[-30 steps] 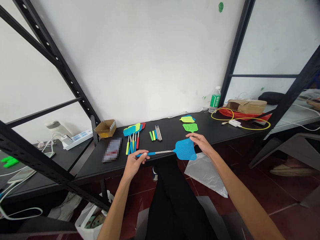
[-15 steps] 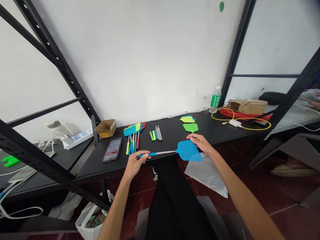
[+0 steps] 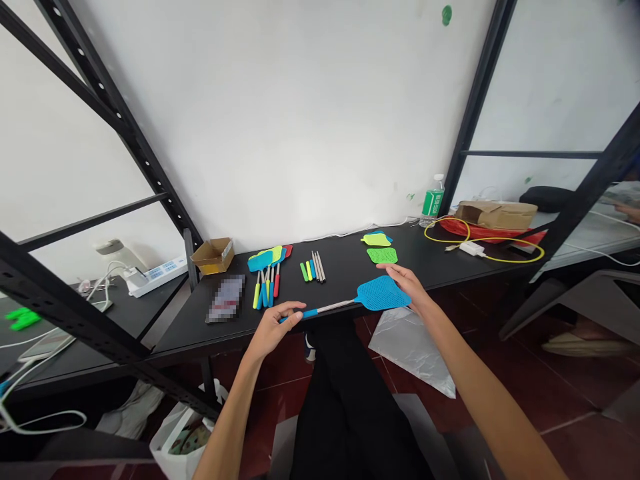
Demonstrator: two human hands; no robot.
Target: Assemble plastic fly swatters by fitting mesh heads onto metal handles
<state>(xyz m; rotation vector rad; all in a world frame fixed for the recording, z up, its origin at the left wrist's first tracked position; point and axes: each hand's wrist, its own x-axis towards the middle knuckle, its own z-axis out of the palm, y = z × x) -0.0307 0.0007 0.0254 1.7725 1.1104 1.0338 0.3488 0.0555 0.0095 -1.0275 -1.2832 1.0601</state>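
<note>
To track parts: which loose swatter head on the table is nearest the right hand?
The green head, just beyond the right hand; yellow head and blue head lie farther back.

Blue fly swatter [image 3: 371,294] — crosswise, slightly tilted

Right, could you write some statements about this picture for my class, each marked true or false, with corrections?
1. The left hand holds the blue mesh fly swatter by its handle. True.
2. Slim silver rods lie beside short green, yellow and blue cylinders. True.
3. The clear plastic bottle with a green label lies on its side. False: it stands upright.
4. The right hand is at the swatter's handle. False: it is by the mesh head.
</note>
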